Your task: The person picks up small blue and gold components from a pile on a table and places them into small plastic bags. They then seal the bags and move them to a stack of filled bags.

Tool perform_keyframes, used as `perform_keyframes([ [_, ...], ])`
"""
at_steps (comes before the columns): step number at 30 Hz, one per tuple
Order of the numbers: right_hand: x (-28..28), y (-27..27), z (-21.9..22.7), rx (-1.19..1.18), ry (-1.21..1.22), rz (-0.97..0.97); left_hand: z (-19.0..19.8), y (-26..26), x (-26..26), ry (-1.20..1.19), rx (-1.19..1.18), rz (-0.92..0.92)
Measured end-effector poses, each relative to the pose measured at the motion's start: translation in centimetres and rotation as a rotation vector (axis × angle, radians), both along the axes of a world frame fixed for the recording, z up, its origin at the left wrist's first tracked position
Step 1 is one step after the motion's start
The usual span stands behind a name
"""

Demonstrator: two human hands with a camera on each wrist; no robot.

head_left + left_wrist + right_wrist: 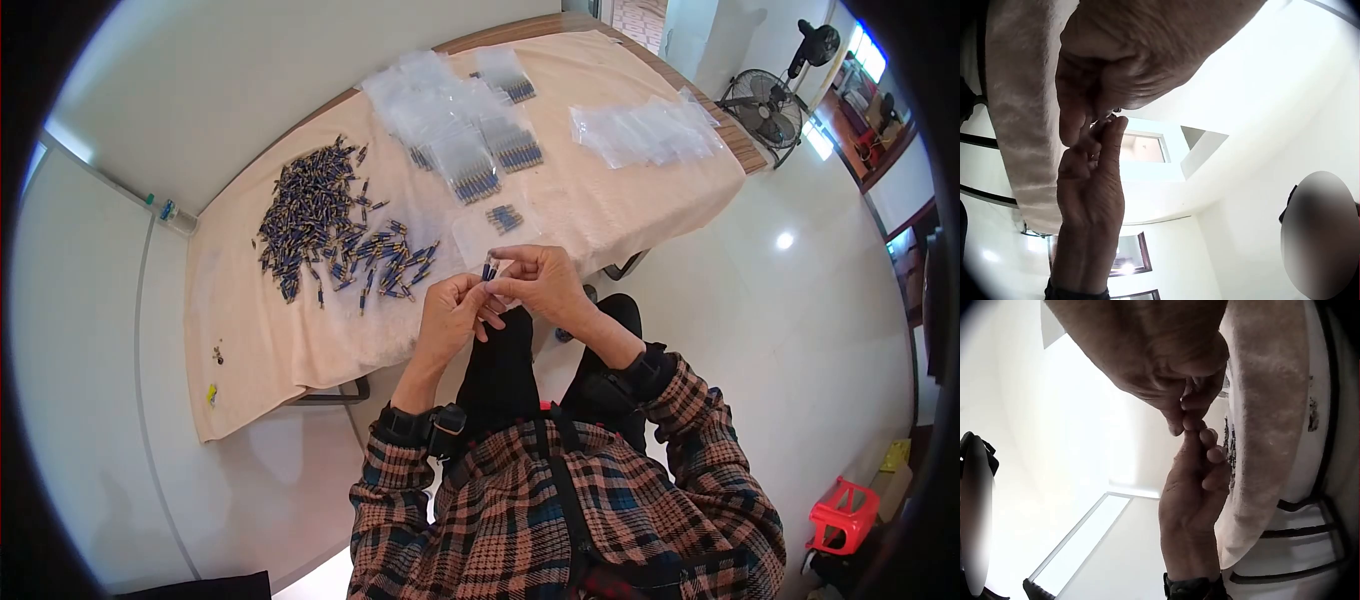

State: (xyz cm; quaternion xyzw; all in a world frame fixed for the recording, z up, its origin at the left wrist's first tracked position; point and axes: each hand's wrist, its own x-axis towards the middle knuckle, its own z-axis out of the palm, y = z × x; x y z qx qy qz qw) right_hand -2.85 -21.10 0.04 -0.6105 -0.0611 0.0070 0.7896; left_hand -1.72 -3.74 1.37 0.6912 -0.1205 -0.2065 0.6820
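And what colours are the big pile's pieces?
The pieces are dark blue and gold, clearest in the head view.

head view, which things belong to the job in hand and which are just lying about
Likely part of the job: held pieces, pile of pieces, filled bags, clear bags

Probably just lying about: floor fan, red stool, small yellow item

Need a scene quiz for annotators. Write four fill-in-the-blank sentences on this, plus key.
1. In the head view, the left hand and right hand, holding small parts, are to the ____ (left/right) of the loose pile.
2. The pile's pieces have dark ____ bodies with gold-coloured ends.
3. A red plastic ____ stands on the floor, lower right.
4. Beyond the table stands a black electric ____.

Missing words: right; blue; stool; fan.
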Motion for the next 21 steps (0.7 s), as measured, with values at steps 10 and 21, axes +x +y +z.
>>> perform_keyframes([
  [10, 0.4, -1.2, 0.7, -0.035, 0.073, -0.183, -0.5, -1.1, -0.4, 0.133, -0.155, 0.030],
  [21, 0.5, -1.6, -0.4, -0.322, -0.010, -0.154, -1.6, -4.0, -0.4, -0.097, -0.105, 0.229],
])
